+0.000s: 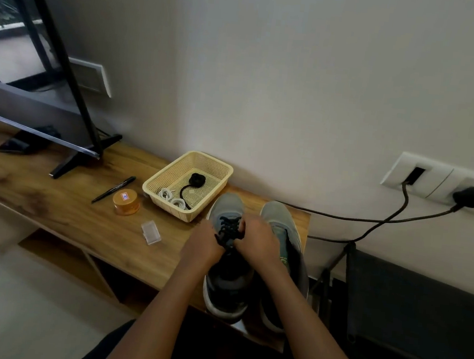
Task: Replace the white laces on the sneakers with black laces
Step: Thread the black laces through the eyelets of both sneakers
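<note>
Two grey sneakers stand side by side on the wooden table, toes toward the wall. The left sneaker (228,207) carries a black lace (229,226) threaded through its eyelets. My left hand (202,246) and my right hand (256,237) both pinch this lace over the shoe's tongue, one on each side. The right sneaker (280,219) shows no lace in its visible part; my right hand covers its middle. A cream plastic basket (216,168) behind the shoes holds two coiled white laces (172,197) and a rolled black lace (196,179).
On the table (52,198) left of the basket lie a black pen (113,189), an orange round tin (126,202) and a small clear plastic box (151,232). A TV on a black stand fills the far left. Black cables run from wall sockets (446,183) at right.
</note>
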The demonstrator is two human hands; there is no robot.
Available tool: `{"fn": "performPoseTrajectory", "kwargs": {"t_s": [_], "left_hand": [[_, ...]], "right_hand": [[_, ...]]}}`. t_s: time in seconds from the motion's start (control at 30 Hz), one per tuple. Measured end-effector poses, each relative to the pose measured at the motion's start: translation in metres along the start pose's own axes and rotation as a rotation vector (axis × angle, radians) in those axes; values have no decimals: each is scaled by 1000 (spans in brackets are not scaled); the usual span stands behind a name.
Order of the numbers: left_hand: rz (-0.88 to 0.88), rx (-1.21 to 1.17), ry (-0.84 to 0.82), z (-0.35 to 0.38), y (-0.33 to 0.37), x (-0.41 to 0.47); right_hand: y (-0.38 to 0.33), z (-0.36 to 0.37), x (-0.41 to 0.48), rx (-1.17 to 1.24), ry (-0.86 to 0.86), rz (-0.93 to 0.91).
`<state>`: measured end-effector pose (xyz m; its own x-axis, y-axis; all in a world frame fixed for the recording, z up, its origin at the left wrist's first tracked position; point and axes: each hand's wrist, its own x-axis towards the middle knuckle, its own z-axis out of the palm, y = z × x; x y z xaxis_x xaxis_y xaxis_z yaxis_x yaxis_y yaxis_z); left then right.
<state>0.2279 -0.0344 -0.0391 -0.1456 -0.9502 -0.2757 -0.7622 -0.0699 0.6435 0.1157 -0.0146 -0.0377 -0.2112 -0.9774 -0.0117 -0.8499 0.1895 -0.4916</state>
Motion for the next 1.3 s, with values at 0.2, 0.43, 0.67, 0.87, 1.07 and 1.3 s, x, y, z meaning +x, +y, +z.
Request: {"fn": "performPoseTrajectory", "kwargs": {"t_s": [0.2,0.43,0.67,0.87,1.07,1.3], "left_hand": [[-62,169,18,19,-10,-7],[-59,262,-98,14,-5,-12],[-7,-77,-181,-27,-13,-8],[62,-9,-6,-17,-8,-2],[4,-134,25,-15,-12,1],[15,-181,-8,-11,-11,4]], "right_hand": [[-3,3,-3,-107,-45,-9],[4,-5,-1,-42,-170,-25],[6,-33,-8,290,31,-14],[-12,-16,-18,271,-147,-13],[-8,-19,-20,-101,-51,-109],[-21,-8,-28,-530,-163,-268]]}}
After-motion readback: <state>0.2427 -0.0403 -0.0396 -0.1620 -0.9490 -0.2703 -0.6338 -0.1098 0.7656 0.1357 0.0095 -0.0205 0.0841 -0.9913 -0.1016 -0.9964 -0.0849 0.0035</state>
